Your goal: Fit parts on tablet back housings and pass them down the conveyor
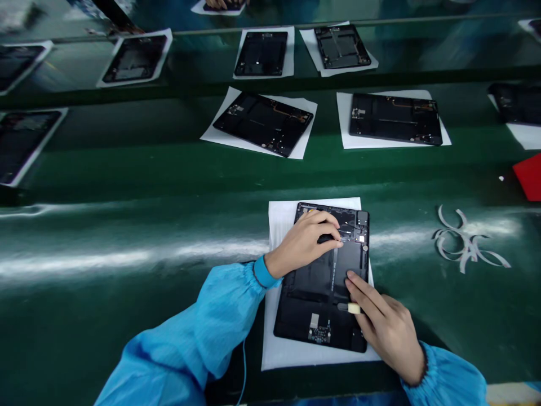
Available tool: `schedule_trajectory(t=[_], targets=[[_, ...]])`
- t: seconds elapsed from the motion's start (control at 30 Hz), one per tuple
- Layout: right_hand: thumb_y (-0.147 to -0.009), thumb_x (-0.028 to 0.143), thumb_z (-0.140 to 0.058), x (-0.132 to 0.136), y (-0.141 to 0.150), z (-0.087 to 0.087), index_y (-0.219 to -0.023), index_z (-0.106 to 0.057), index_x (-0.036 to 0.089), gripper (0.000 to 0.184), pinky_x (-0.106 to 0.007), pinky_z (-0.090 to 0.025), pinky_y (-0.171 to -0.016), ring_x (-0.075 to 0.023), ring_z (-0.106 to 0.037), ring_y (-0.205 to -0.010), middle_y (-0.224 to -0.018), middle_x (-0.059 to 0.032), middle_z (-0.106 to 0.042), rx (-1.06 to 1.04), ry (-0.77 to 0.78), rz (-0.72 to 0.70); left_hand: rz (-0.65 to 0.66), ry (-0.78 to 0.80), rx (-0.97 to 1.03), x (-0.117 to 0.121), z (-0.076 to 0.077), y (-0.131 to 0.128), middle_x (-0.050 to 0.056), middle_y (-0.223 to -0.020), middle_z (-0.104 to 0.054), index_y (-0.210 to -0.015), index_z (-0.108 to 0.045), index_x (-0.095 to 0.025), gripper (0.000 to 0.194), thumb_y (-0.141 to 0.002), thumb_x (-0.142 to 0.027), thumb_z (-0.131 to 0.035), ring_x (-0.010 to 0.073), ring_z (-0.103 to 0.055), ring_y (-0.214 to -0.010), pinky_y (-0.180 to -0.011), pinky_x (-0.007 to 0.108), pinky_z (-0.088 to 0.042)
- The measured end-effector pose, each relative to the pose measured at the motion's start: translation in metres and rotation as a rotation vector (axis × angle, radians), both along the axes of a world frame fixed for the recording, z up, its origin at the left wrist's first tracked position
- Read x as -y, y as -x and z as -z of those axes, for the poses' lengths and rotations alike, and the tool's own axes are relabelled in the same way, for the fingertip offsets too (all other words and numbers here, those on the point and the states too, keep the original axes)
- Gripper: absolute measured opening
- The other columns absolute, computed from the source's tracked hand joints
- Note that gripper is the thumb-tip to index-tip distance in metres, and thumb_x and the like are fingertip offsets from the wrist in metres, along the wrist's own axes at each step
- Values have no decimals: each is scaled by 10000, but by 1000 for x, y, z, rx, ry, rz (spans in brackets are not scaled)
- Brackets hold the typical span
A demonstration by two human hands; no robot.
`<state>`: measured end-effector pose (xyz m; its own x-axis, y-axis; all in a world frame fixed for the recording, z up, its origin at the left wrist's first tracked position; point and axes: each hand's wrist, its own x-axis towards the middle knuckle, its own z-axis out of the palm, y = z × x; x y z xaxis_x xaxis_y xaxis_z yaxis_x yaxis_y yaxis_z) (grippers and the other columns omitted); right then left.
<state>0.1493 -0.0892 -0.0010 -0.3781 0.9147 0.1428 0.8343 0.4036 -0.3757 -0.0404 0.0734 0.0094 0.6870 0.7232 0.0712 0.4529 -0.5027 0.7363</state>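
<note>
An opened black tablet point(313, 287) lies on a white sheet point(281, 225) in front of me, its inner parts facing up. My left hand point(310, 234) is over the tablet's upper half, fingers bent and thumb drawn toward them near small silvery parts. Whatever may be between these fingertips is too small to make out. My right hand point(382, 324) rests at the tablet's right edge, index and middle fingers stretched out onto the black inner surface. Beside its thumb side is a small pale yellow tab point(354, 308). A blue wrist band point(265, 273) circles my left wrist.
Several curled white strips point(462, 242) lie on the green bench point(147, 225) to the right. Behind, more open tablets point(264, 121) rest on white sheets. A red object point(529, 176) sits at the right edge. Another person's hand point(217, 3) shows at the top.
</note>
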Motion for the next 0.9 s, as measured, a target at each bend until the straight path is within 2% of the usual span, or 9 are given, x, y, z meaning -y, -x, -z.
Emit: schedule_trajectory(t=[0.1, 0.17, 0.3, 0.4, 0.5, 0.6, 0.7, 0.8, 0.9], targets=[[-921, 93, -367, -1, 1, -3, -1299, -559, 137, 426, -301, -563, -637, -158, -690, -754, -1331, -91, -581, 29, -15, -8, 20, -26, -10, 1, -1, 1, 30, -1059, -627, -892, -654, -207, 68, -866, -270, -648, 207, -550, -1005, -939, 385, -406], [-912, 72, -363, 0, 2, -6, -1299, -556, 126, 436, -305, -561, -635, -167, -692, -774, -1326, -104, -583, 56, -38, -33, 30, -47, -20, 3, -1, 1, 42, -1084, -626, -1004, -612, -209, 153, -877, -291, -634, 220, -540, -1029, -946, 393, -408], [-901, 45, -376, 7, 10, -13, -1329, -521, 112, 457, -300, -555, -685, -170, -686, -825, -1376, -125, -530, 113, -24, -165, 32, -86, -30, 5, 0, 3, 69, -1118, -617, -1124, -535, -188, 284, -891, -332, -611, 235, -532, -1058, -957, 396, -414], [-892, 43, -390, 0, 16, -15, -1374, -457, 64, 487, -304, -549, -656, -172, -682, -767, -1338, -147, -564, 177, 8, -226, -44, -63, 40, 4, 0, 3, 74, -1126, -620, -1155, -516, -191, 311, -892, -326, -611, 227, -552, -1058, -943, 377, -436], [-874, 31, -399, -25, 17, -14, -1350, -470, 47, 481, -300, -536, -608, -165, -677, -690, -1229, -144, -648, 191, -27, -186, -148, -89, 168, 11, -4, 7, 77, -1098, -641, -1107, -541, -189, 228, -909, -297, -577, 209, -587, -1036, -922, 357, -453], [-864, 52, -433, -54, 12, -14, -1305, -515, 76, 449, -289, -529, -581, -164, -678, -646, -1105, -117, -709, 177, -44, -113, -162, -206, 189, 38, -8, 17, 66, -977, -680, -966, -594, -179, 96, -923, -253, -551, 199, -615, -974, -901, 355, -453], [-858, 76, -459, -71, 6, -13, -1313, -513, 117, 460, -283, -538, -594, -171, -688, -655, -1036, -87, -730, 147, -10, -49, -27, -273, 58, 81, -9, 33, 56, -925, -716, -930, -636, -181, 138, -938, -273, -534, 207, -632, -983, -897, 348, -449], [-854, 85, -463, -73, 4, -9, -1314, -509, 146, 467, -283, -549, -620, -173, -696, -696, -1119, -71, -708, 108, 7, -30, 157, -295, -130, 119, -9, 47, 71, -1181, -688, -1181, -607, -173, 357, -940, -418, -510, 260, -572, -1177, -1018, 378, -385], [-853, 93, -463, -70, 5, -5, -1319, -504, 166, 474, -290, -561, -633, -175, -697, -699, -1163, -60, -691, 88, 9, -19, 232, -305, -280, 140, -7, 51, 95, -1388, -544, -1397, -447, -156, 651, -896, -570, -485, 309, -459, -1310, -1091, 422, -314]])
